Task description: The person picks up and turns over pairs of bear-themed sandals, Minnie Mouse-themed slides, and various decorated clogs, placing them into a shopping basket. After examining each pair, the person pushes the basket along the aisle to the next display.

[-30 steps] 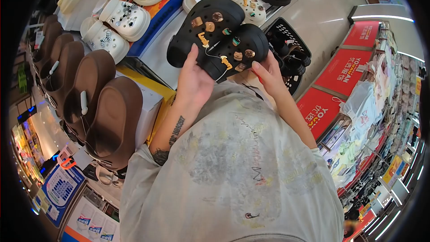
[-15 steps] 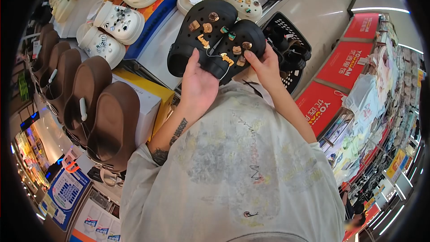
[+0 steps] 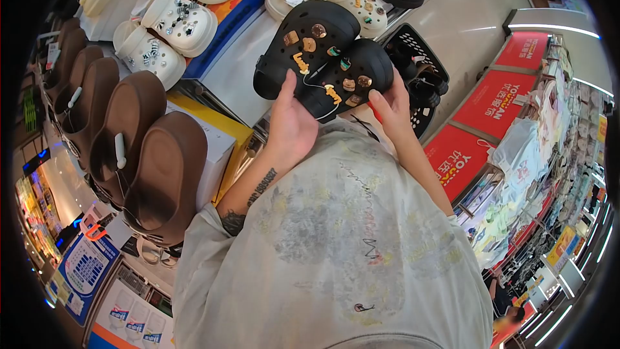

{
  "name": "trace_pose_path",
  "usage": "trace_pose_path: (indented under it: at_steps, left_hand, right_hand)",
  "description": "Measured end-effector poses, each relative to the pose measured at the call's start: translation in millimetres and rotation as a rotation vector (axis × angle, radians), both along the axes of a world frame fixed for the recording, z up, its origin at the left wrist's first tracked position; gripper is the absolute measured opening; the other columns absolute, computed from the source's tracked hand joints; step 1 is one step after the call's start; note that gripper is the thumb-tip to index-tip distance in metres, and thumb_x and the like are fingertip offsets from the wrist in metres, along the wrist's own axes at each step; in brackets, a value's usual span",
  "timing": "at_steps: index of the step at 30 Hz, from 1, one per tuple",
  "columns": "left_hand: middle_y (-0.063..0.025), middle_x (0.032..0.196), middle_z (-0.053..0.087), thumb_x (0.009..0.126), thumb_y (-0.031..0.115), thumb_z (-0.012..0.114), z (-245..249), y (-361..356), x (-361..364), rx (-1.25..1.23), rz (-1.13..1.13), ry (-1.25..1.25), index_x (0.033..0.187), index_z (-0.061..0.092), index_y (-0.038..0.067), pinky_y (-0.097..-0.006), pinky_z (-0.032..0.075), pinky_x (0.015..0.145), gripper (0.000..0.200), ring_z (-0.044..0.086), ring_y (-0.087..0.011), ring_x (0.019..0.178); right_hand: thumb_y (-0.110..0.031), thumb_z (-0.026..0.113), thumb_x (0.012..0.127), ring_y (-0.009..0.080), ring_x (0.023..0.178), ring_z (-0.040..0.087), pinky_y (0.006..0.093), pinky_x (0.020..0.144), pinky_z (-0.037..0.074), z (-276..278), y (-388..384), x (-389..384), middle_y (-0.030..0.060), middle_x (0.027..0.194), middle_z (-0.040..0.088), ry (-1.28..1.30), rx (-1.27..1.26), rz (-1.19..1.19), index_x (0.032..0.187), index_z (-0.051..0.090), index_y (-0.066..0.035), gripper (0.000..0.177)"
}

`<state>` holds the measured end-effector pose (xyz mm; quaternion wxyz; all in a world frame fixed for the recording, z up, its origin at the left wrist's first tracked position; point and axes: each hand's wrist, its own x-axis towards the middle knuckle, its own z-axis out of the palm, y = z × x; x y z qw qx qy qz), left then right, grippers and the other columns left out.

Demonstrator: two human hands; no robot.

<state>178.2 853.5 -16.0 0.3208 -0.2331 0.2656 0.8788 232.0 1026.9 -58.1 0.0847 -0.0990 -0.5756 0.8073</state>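
Clogs (image 3: 338, 21) (blk) in L hand (image 3: 294, 124), R hand (image 3: 395, 111)

Matt rubbery black clogs (image 3: 310, 29) — glossy charms (image 3: 309, 44) — smooth brown slides (image 3: 169, 161).

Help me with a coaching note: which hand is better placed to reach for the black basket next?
Likely the right hand: it holds the black clogs on the side nearer the black basket; the left hand is farther off.
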Motion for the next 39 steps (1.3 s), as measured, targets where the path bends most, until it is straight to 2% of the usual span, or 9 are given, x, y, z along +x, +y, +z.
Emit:
trace_pose_path:
  at_steps: [3, 6, 8, 12, 22, 27, 34, 36, 39]
  left_hand:
    - [-0.0098, 0.130, 0.049, 0.096, 0.040, 0.041, -10.5, -3.2, -3.1, -0.031, 0.005, 0.049, 0.131, 0.038, 0.006, -0.0414, 0.038, 0.102, 0.049, 0.050, -0.0232, 0.118]
    - [-0.0089, 0.129, 0.051, 0.096, 0.041, 0.040, -11.4, -7.7, -6.6, -0.076, 0.008, 0.046, 0.131, 0.039, 0.007, -0.0409, 0.039, 0.101, 0.049, 0.051, -0.0221, 0.117]
    - [-0.0082, 0.127, 0.053, 0.096, 0.044, 0.039, -7.6, -10.7, -9.4, -0.102, -0.003, 0.009, 0.131, 0.040, 0.008, -0.0404, 0.039, 0.100, 0.050, 0.051, -0.0219, 0.117]
    - [-0.0092, 0.124, 0.056, 0.095, 0.046, 0.040, -1.0, -19.7, -15.8, -0.075, -0.099, -0.007, 0.130, 0.043, 0.008, -0.0408, 0.039, 0.100, 0.051, 0.053, -0.0234, 0.114]
    - [-0.0100, 0.123, 0.056, 0.095, 0.034, 0.043, -7.0, -33.9, -15.1, 0.000, -0.043, -0.062, 0.127, 0.045, 0.006, -0.0416, 0.041, 0.098, 0.044, 0.055, -0.0242, 0.111]
    - [-0.0090, 0.123, 0.056, 0.094, 0.033, 0.045, -6.6, -24.5, -9.8, -0.109, -0.019, 0.099, 0.128, 0.045, 0.003, -0.0383, 0.042, 0.096, 0.044, 0.055, -0.0219, 0.111]
    - [-0.0113, 0.121, 0.057, 0.095, 0.036, 0.042, -13.0, -27.2, -5.0, -0.255, -0.116, 0.339, 0.125, 0.046, 0.000, -0.0388, 0.043, 0.094, 0.046, 0.056, -0.0226, 0.109]
    - [-0.0090, 0.099, 0.066, 0.090, 0.026, 0.058, -15.7, -25.5, -1.8, -0.335, 0.006, 0.434, 0.106, 0.061, -0.003, -0.0289, 0.048, 0.082, 0.033, 0.062, -0.0142, 0.089]
    - [-0.0071, 0.090, 0.068, 0.086, 0.029, 0.063, -23.3, -33.0, -0.2, -0.491, -0.103, 0.649, 0.095, 0.065, -0.004, -0.0265, 0.047, 0.077, 0.033, 0.061, -0.0105, 0.084]
  right_hand:
    - [-0.011, 0.065, 0.083, 0.0177, 0.115, 0.048, 0.0325, 0.098, 0.037, 8.3, -0.4, 1.5, 0.0131, 0.125, 0.049, 0.007, 0.096, 0.058, 0.135, 0.030, 0.004, 0.065]
    - [-0.012, 0.067, 0.080, 0.0207, 0.117, 0.047, 0.0330, 0.099, 0.037, 16.7, -0.1, 2.9, 0.0150, 0.128, 0.047, -0.033, 0.284, 0.100, 0.134, 0.033, 0.005, 0.067]
    - [-0.011, 0.072, 0.073, 0.0251, 0.117, 0.049, 0.0334, 0.098, 0.038, 22.0, 1.0, 6.1, 0.0172, 0.128, 0.047, 0.101, 0.518, 0.146, 0.132, 0.038, 0.004, 0.070]
    - [-0.011, 0.077, 0.066, 0.0289, 0.116, 0.050, 0.0348, 0.095, 0.041, 27.7, 2.2, 9.9, 0.0193, 0.127, 0.048, 0.187, 0.542, 0.172, 0.129, 0.047, 0.001, 0.071]
    - [-0.024, 0.070, 0.072, 0.0286, 0.113, 0.052, 0.0367, 0.095, 0.041, 23.0, -0.1, 18.5, 0.0189, 0.125, 0.050, 0.205, 0.494, 0.230, 0.128, 0.045, 0.003, 0.067]
    - [-0.035, 0.060, 0.081, 0.0256, 0.114, 0.051, 0.0358, 0.096, 0.038, 11.5, 1.0, 24.3, 0.0186, 0.126, 0.048, 0.154, 0.307, 0.208, 0.130, 0.039, 0.007, 0.068]
    - [-0.046, 0.053, 0.085, 0.0272, 0.117, 0.047, 0.0372, 0.100, 0.034, 16.1, 0.9, 26.0, 0.0197, 0.128, 0.047, 0.160, 0.188, 0.123, 0.135, 0.031, 0.007, 0.076]
    - [-0.051, 0.053, 0.084, 0.0278, 0.117, 0.047, 0.0381, 0.100, 0.033, 21.5, -1.3, 23.6, 0.0204, 0.130, 0.045, 0.145, 0.158, 0.129, 0.137, 0.027, 0.006, 0.083]
    - [-0.055, 0.055, 0.082, 0.0280, 0.118, 0.046, 0.0385, 0.101, 0.032, 11.0, 1.7, 27.1, 0.0217, 0.132, 0.042, 0.152, 0.198, 0.165, 0.138, 0.024, 0.006, 0.088]
